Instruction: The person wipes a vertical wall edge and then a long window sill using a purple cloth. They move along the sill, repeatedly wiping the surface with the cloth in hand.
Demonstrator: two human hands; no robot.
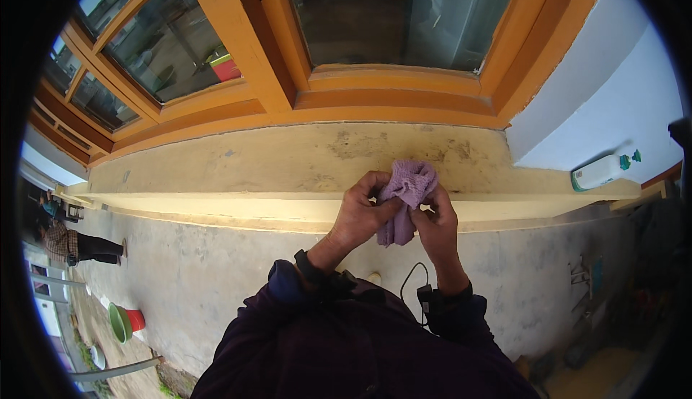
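Observation:
A folded purple terry cloth (pixel 409 181) is held between both hands, above the front edge of a yellow window ledge (pixel 270 155). My left hand (pixel 361 212) grips its left side, the thumb pressed on the middle of the cloth. On its right side, my right hand (pixel 438 223) pinches the cloth between thumb and fingers. The lower end of the cloth hangs between the hands. Behind the ledge stands a glass window in an orange wooden frame (pixel 394 82). Dark scuffs mark the ledge near the cloth.
A white spray bottle (pixel 600 173) with a green top stands at the ledge's right end. On the concrete floor (pixel 216 280) to the left are a green basin (pixel 119 323) and a red bucket (pixel 136 320). A person in a checked shirt (pixel 58 242) stands at far left.

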